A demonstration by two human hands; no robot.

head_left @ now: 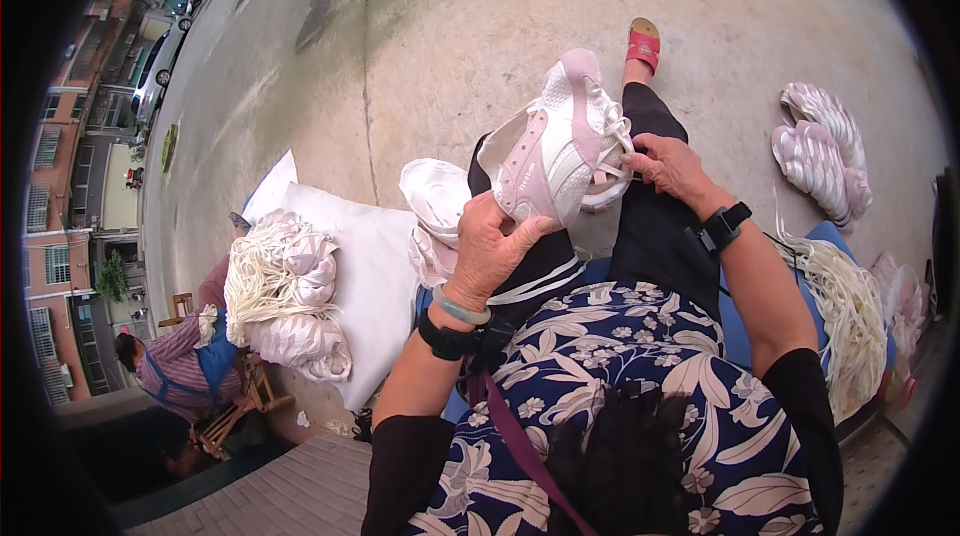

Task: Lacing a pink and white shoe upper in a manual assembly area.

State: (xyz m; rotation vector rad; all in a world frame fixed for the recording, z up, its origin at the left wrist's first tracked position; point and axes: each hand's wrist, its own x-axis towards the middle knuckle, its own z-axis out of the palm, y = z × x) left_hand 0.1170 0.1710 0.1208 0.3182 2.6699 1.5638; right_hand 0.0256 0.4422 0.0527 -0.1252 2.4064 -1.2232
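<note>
Over my lap is a white and pink sneaker upper (560, 151), its rounded pink end pointing away from me. My left hand (490, 241) is closed around its near left edge, thumb on the outside. At its right side, my right hand (675, 168) pinches a white shoelace (612, 168) that runs loosely through the eyelet side. The fingertips partly hide the lace end. More white and pink uppers (436, 204) lie just left of my knee, partly covered by my left hand and the held upper.
Bundled uppers (822, 156) lie on the ground at right. A hank of white laces (835, 321) hangs beside my right arm. On the left, a white sheet (375, 306) bears more laces and uppers (290, 276). Another person (190, 366) sits beyond, near a wooden chair (265, 391).
</note>
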